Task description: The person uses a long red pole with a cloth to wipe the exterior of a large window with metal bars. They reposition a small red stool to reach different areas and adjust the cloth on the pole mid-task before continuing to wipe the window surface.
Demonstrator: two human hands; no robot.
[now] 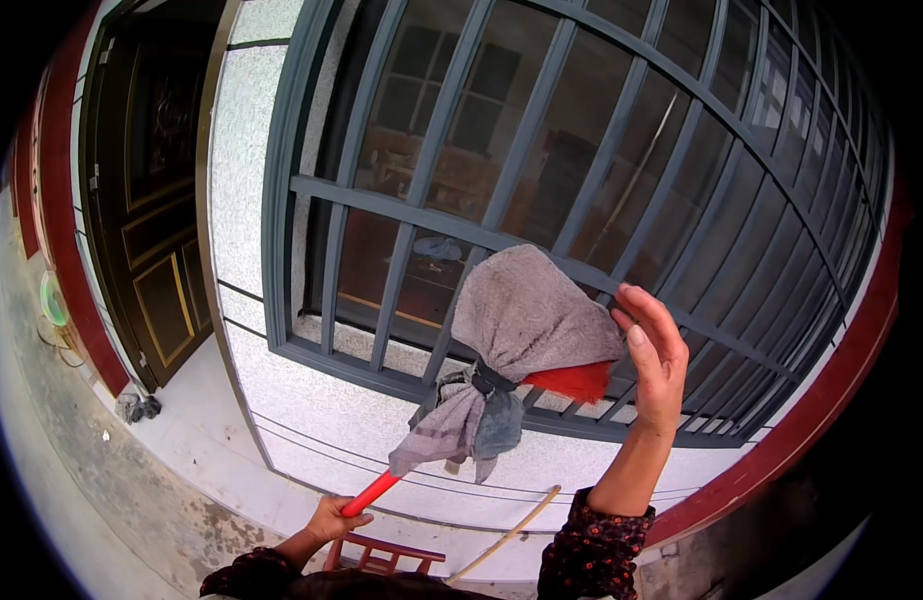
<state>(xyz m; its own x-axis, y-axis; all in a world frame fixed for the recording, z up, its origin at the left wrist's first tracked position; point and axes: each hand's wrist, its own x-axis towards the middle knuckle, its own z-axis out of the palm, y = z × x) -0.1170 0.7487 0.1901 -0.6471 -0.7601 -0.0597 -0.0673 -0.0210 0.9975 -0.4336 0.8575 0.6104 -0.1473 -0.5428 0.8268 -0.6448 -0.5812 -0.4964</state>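
A broom with red bristles has its head wrapped in a grey towel. A dark strip of cloth binds the towel at the neck, and its loose ends hang down with another grey-green cloth. My left hand grips the broom's red handle below the wrapping. Raised at the towel's right edge, my right hand has its fingers apart and slightly curled; whether a fingertip touches the towel I cannot tell. Behind the towel run the grey window bars.
A dark panelled door stands left of the window. Below me are a reddish wooden chair or stool and a thin pole leaning near the white wall. A dark bundle lies by the doorway.
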